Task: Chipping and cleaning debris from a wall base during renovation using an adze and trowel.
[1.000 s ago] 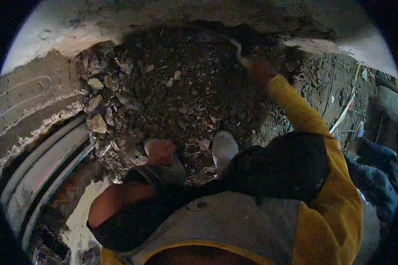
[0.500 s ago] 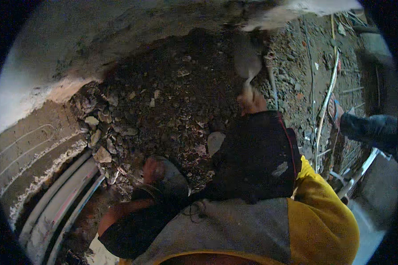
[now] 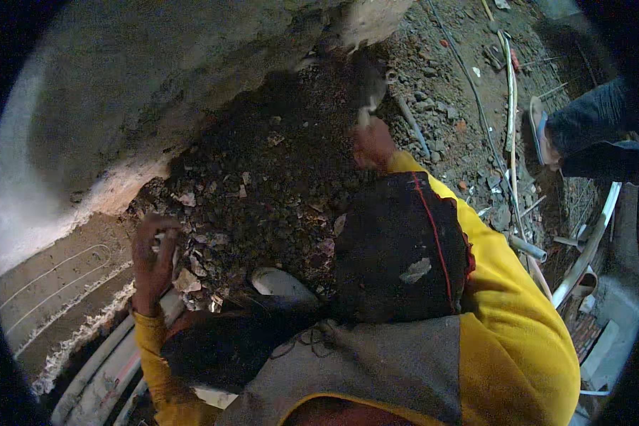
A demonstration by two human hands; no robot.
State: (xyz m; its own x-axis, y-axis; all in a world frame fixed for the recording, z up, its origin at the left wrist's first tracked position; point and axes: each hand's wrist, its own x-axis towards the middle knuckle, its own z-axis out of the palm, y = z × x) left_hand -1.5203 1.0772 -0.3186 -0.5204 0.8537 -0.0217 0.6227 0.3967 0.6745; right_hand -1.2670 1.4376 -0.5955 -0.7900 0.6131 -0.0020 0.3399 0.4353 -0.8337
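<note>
My right hand (image 3: 375, 145) is closed round the handle of a trowel (image 3: 369, 89). The trowel's grey blade reaches away from me over dark rubble (image 3: 263, 184), below the broken edge of the wall; where its tip meets the dirt is too dim to tell. Out to the left, my left hand (image 3: 153, 259) is raised beside the loose stones. Its fingers are bent but apart, and nothing shows between them. A shoe (image 3: 280, 282) of mine rests on the rubble between my arms.
A rough wall (image 3: 106, 92) rises ahead and left. Thick pipes (image 3: 113, 362) run at lower left. A short pipe (image 3: 413, 128) lies right of the trowel. Farther right are a cable (image 3: 468, 78), a long pale pipe (image 3: 511, 106) and another person's sandalled foot (image 3: 547, 142).
My left hand has risen from beside my shoe and moved left over the stones. My right hand has shifted slightly away from me and left with the trowel. The view has turned slightly.
</note>
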